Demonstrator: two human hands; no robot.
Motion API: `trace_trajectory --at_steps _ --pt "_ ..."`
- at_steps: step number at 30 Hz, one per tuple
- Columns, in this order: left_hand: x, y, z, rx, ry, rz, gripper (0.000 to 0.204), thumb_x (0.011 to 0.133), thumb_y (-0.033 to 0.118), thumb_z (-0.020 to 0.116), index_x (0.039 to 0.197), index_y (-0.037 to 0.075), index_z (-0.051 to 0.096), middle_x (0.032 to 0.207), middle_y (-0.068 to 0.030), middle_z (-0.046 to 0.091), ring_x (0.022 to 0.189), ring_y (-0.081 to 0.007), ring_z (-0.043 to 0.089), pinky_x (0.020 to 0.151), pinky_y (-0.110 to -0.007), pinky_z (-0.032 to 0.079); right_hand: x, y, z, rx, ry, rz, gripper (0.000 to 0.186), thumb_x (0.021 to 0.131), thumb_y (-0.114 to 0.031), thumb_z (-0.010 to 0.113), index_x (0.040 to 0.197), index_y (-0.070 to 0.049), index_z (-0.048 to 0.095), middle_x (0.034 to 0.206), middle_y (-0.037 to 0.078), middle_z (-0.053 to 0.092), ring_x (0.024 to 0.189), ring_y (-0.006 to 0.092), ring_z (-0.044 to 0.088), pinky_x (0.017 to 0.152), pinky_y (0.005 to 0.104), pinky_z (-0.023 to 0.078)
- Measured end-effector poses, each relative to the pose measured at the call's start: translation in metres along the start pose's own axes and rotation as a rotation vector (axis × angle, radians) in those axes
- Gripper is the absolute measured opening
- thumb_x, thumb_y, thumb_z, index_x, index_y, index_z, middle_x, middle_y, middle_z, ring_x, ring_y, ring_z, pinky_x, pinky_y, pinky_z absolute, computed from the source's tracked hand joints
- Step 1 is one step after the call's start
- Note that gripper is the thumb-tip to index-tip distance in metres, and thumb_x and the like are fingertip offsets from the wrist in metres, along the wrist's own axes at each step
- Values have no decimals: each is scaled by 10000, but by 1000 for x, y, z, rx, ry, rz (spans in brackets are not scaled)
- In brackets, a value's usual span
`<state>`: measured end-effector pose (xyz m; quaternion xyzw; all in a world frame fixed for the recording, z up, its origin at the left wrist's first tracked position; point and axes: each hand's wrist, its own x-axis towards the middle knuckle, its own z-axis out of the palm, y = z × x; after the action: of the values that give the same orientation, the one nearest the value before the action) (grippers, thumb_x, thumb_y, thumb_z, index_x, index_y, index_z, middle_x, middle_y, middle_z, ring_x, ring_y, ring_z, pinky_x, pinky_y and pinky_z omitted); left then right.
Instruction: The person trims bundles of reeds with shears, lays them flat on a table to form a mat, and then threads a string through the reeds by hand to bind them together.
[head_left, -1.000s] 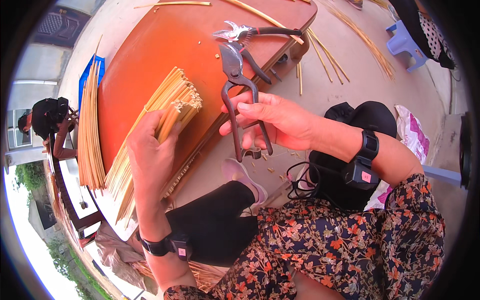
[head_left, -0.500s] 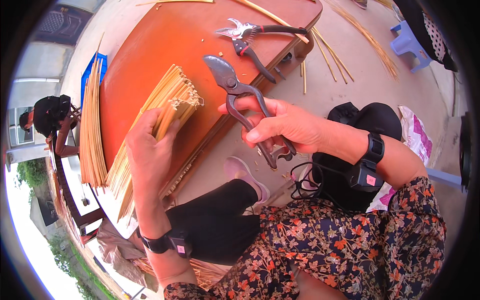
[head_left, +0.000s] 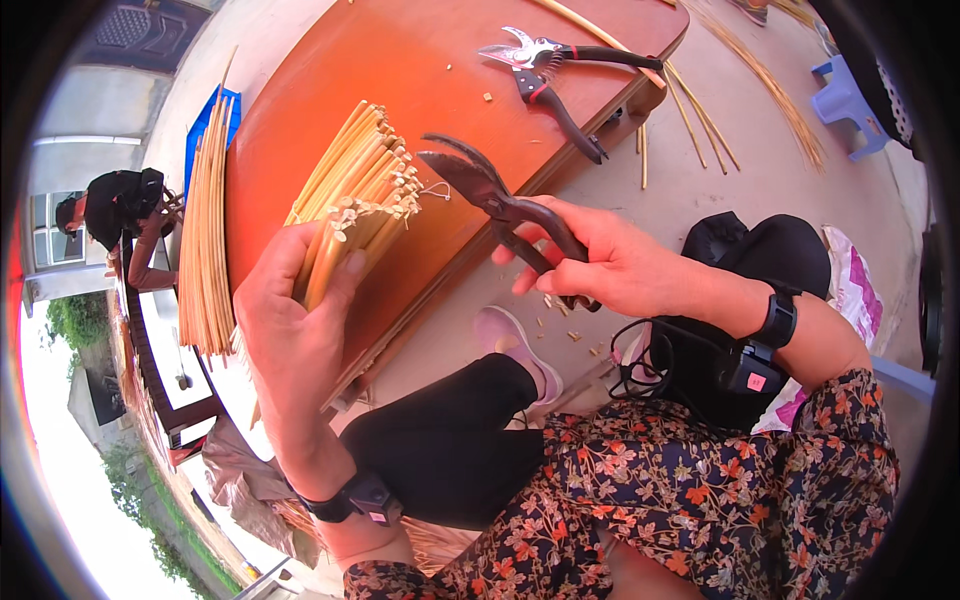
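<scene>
My left hand (head_left: 295, 305) is closed round a thick bundle of peeled sticks (head_left: 360, 190), whose cut ends point up toward the middle of the view. A thin tie with a small loop shows at the bundle's end. In my right hand (head_left: 610, 255) is a pair of dark metal pruning shears (head_left: 490, 195). Their blades stand apart, just right of the stick ends and not touching them. The palm hides part of the handles.
On the orange-brown table (head_left: 300, 95) lie black-handled pruning shears (head_left: 545, 65) and small offcuts. A second stick bundle (head_left: 207, 240) leans at the left by a blue crate (head_left: 232, 115). Loose sticks (head_left: 700, 125) and a blue stool (head_left: 848, 105) are on the right. Another person (head_left: 125, 215) is far left.
The shears in my right hand have turned and their blades have opened, now closer to the stick ends. My left hand has tilted the bundle so its cut ends face me more.
</scene>
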<state>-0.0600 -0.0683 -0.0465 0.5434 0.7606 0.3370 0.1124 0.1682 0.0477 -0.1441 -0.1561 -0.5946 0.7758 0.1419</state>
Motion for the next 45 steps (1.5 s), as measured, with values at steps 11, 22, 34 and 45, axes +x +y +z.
trace_trajectory --at_steps 11,22,34,45 --pt "0 5 -2 -34 -39 -24 196 807 28 700 989 -23 648 765 -74 618 706 -106 522 688 -263 458 7 13 1 -503 96 -408 741 777 119 490 1475 -67 326 1258 127 532 1055 234 577 900 337 475" --pt "26 26 -37 -331 -336 -210 287 875 53 660 1141 -55 646 965 -20 675 847 -58 587 782 -222 476 14 2 2 -1093 334 -619 828 674 169 552 1451 -59 382 1403 184 470 1285 361 469 1101 536 323" --pt "32 29 -38 -438 -367 -276 329 875 170 724 1124 -19 623 898 -50 689 721 -80 642 636 -220 515 24 0 -1 -1312 510 -845 578 851 -126 638 1395 -63 452 1229 147 532 1075 325 547 905 438 444" --pt "41 27 -45 -426 -415 -298 338 889 84 665 1200 -43 621 1005 -44 683 871 -73 618 792 -236 504 20 -6 3 -1236 430 -675 715 768 43 619 1442 -53 399 971 134 503 815 299 568 669 376 490"
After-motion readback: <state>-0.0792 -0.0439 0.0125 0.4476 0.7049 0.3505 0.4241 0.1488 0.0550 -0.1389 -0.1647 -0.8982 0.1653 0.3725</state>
